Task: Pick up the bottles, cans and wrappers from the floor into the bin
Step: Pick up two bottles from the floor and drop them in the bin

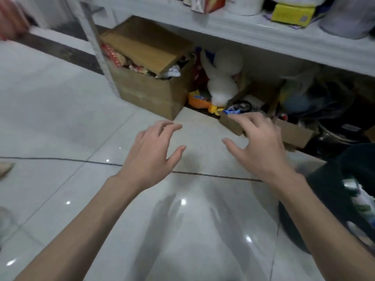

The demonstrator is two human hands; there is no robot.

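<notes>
Both hands hover over the white tiled floor with fingers spread and relaxed, holding nothing. My left hand [154, 151] is at the centre. My right hand [261, 145] reaches toward a low cardboard box, its fingertips just short of a blue and white wrapper [232, 111] on that box's edge. The dark bin [324, 189] stands at the right edge, below my right forearm, with some pale rubbish visible inside it. A clear rounded object [5, 222], too blurred to identify, lies at the far left edge.
A tall cardboard box [146, 88] full of wrappers stands under a white shelf [263, 35]. A low open box [292, 134], a white soft toy [223, 82] and dark clutter fill the space beneath the shelf. A thin dark cable [60, 159] crosses the floor.
</notes>
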